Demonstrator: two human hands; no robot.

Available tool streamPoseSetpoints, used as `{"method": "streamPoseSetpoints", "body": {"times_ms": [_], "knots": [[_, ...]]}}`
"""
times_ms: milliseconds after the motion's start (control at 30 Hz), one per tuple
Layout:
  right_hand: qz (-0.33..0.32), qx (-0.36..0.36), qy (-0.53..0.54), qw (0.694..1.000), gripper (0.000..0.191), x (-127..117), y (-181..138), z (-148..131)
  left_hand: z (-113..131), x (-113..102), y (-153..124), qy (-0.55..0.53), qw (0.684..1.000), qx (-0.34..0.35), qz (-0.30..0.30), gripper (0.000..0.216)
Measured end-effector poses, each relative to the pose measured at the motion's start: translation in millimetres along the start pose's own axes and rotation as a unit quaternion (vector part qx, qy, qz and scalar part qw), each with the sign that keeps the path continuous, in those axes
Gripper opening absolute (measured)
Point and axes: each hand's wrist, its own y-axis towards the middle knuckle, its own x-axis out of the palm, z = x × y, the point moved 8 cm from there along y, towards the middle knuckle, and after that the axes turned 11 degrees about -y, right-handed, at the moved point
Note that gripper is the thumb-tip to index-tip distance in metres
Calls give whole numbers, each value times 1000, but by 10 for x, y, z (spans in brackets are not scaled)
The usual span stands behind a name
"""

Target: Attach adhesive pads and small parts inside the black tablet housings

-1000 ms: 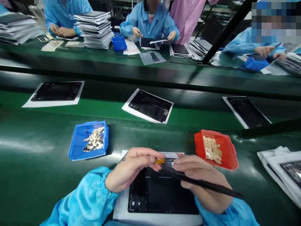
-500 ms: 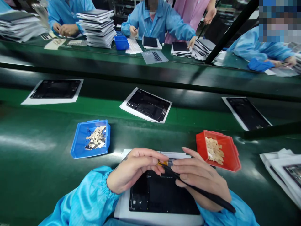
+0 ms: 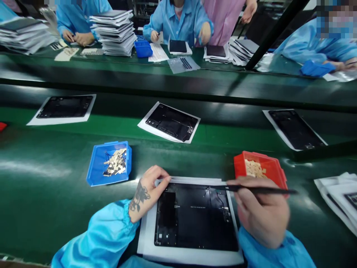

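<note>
A black tablet housing with thin wires and a small board near its right side lies on white paper sheets in front of me. My left hand is closed at the housing's upper left corner, thumb and fingers pinching the edge there. In my right hand are slim black tweezers, held almost level, their tips over the housing's upper right part. Whether the tips grip anything is too small to tell.
A blue bin of small pale strips stands left, a red bin of tan pieces right. Beyond lie more tablet housings on paper. Papers sit far right. Across the bench, co-workers sit near a tall stack.
My hands have parted. The left has gone to the housing's upper left corner; the right has turned the tweezers level over its upper right part. A co-worker's hand has lifted off a stack.
</note>
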Motion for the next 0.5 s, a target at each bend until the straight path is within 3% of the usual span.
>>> {"method": "streamPoseSetpoints", "body": {"times_ms": [100,200,333,500], "knots": [[-45,103,51,992,16,277,111,223,-185,96,-107,236,968,76,-26,21],[-73,146,56,985,17,392,89,367,-304,229,-194,330,938,101,-36,15],[-87,154,43,983,17,409,-20,418,-333,302,-211,355,928,110,-28,10],[-92,177,34,979,19,459,-83,481,-397,286,-142,294,951,87,-47,12]]}}
